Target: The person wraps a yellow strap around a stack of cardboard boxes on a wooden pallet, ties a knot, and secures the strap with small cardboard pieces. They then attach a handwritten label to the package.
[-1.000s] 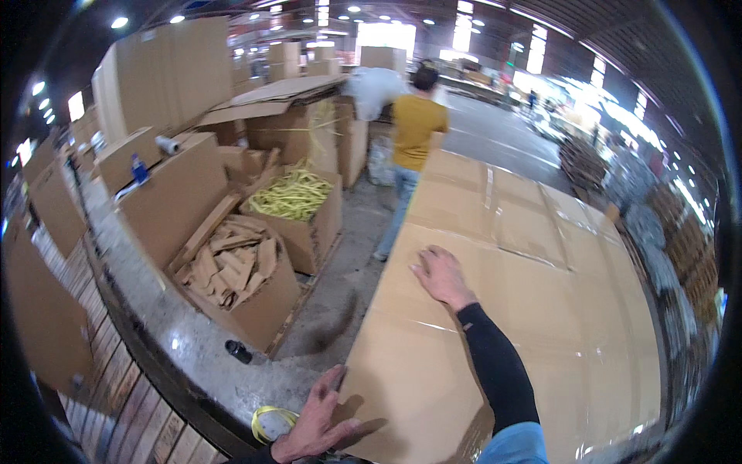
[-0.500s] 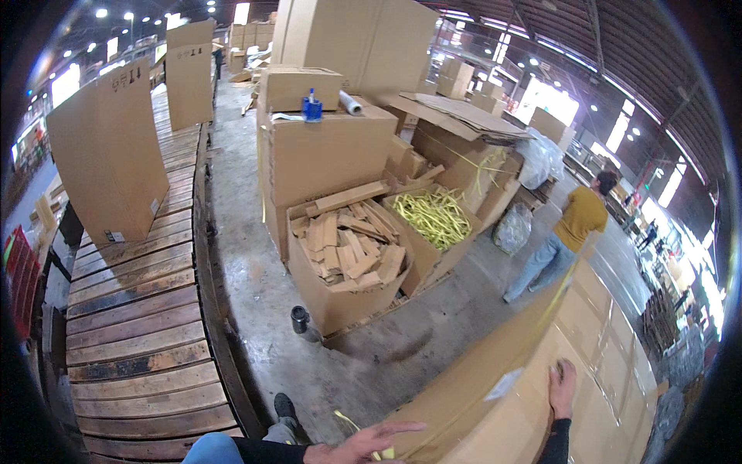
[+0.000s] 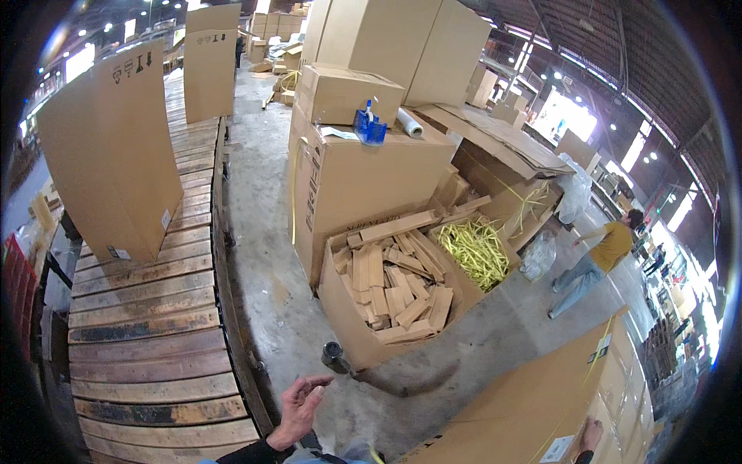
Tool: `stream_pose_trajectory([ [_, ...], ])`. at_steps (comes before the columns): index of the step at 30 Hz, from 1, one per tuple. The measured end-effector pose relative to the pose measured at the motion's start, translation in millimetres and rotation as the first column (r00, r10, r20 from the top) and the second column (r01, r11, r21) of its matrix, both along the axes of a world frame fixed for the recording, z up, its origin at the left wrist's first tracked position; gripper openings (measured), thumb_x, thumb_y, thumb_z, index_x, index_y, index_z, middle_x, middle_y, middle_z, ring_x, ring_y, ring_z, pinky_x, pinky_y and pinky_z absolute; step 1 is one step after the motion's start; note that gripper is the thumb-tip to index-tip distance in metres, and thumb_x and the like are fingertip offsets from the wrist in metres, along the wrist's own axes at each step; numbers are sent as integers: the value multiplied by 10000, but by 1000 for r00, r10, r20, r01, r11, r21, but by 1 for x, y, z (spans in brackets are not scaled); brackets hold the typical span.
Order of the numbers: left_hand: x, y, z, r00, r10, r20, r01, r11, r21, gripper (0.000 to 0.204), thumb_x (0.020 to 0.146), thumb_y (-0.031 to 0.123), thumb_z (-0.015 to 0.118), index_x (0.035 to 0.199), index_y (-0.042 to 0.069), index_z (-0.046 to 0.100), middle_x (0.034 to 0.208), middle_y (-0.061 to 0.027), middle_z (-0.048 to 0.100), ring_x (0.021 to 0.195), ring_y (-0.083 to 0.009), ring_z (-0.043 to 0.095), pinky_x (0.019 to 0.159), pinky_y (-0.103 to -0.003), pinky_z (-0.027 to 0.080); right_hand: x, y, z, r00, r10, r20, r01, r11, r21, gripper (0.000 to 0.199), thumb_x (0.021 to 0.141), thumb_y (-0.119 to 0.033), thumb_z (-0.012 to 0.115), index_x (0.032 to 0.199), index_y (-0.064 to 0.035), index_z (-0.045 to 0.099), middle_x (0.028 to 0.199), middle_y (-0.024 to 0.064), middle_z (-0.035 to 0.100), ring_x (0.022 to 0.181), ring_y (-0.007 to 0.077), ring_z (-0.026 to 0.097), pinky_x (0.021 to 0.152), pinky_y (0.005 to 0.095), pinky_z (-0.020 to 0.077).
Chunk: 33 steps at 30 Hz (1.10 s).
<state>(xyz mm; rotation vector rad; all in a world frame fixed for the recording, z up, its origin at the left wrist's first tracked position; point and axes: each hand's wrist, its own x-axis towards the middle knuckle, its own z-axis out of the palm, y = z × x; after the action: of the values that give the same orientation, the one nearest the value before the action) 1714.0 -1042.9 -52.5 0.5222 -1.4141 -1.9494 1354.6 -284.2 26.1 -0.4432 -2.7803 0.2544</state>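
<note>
The person's left hand [image 3: 297, 410] hung in the air above the concrete floor [image 3: 263, 255] near the lower edge of the view, palm turned inward, its fingers [image 3: 313, 384] loosely curled and slightly apart, gripping nothing. Just beyond the fingertips, up and to the right and not touching them, a small dark cylindrical can [image 3: 334, 356] stood on the floor against the front corner of an open cardboard box [image 3: 348, 309]. The right hand [image 3: 590, 435] lay at the lower right on the top of a large flat cardboard carton [image 3: 525, 402], a smooth tan slab with a yellow strap across it; only part of that hand showed, and whether its fingers were spread or together could not be told. The open box was filled with short, rough-cut wooden blocks [image 3: 394, 278], pale and angular, heaped at all angles. Beside it a second open box held a tangle of thin yellow plastic strapping [image 3: 475, 247]. Behind both stood a tall closed carton [image 3: 363, 178] of plain brown corrugated board, with a blue spray bottle [image 3: 369, 124] and a roll of clear film [image 3: 410, 122] on its top. To the left ran a platform of worn, dark-stained wooden planks [image 3: 147, 325], on which an upright cardboard sheet [image 3: 116, 155] stood. Far to the right, well apart from the hands, another person in a yellow shirt [image 3: 607, 247] leaned forward on the floor.
</note>
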Motion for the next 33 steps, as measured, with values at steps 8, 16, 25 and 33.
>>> stream_pose_trajectory([
  [8,-64,-105,-23,997,-5,76,0,998,70,227,988,60,592,1179,-53,639,1162,-131,701,1112,-184,635,1014,-337,472,-33,-391,0,786,613,-86,-554,634,-540,441,949,-241,645,1289,37,612,1241,174,656,1157,253,603,1014,359,455],
  [16,-146,-213,1,955,60,290,-4,982,-191,219,993,59,576,1167,-49,655,1146,-115,707,1064,-169,648,965,-309,488,-14,-788,-5,-222,889,-399,-152,-436,-887,843,839,-679,631,1381,-36,572,1551,168,391,1416,303,406,1171,449,315],
  [25,-247,-325,-8,972,-6,236,49,983,-176,250,1001,97,585,1201,-47,630,1163,-108,693,1080,-155,628,978,-300,466,26,-977,70,-412,215,-885,595,-672,-441,632,846,-543,715,1260,-69,648,1468,195,482,1362,358,437,1110,507,355],
  [33,-362,-493,-14,970,-146,193,189,955,-228,241,985,53,580,1202,-41,631,1181,-108,686,1099,-167,625,987,-316,467,-27,-1113,57,-277,159,-948,523,-802,-287,543,892,-518,679,1195,-68,670,1420,215,520,1321,420,446,1065,557,372],
])
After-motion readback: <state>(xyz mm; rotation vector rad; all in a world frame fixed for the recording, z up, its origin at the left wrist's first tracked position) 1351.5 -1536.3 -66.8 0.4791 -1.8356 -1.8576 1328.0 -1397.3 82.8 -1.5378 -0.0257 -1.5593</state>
